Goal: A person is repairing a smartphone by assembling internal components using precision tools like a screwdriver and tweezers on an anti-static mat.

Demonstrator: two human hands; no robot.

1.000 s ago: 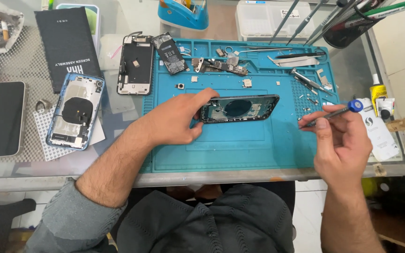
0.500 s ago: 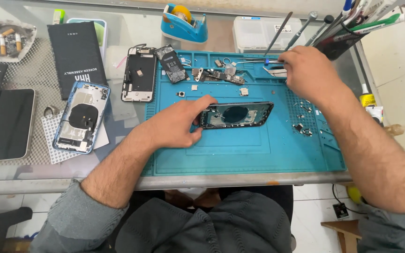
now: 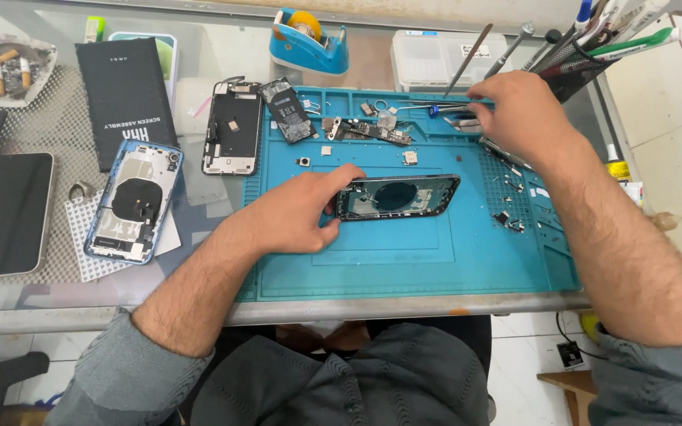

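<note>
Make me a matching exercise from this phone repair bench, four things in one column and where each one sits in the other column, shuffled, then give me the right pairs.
Things:
1. dark empty phone frame
2. blue tape dispenser with a yellow roll
3. blue-edged opened phone back
4. clear plastic parts box

Places:
A. on the glass table behind the blue silicone mat, under the leaning tools
B. on a white mesh pad left of the mat
C. on the mat, held at its end by the left hand
D. at the far edge of the table, left of the clear box

Pairs: 1-C, 2-D, 3-B, 4-A
</note>
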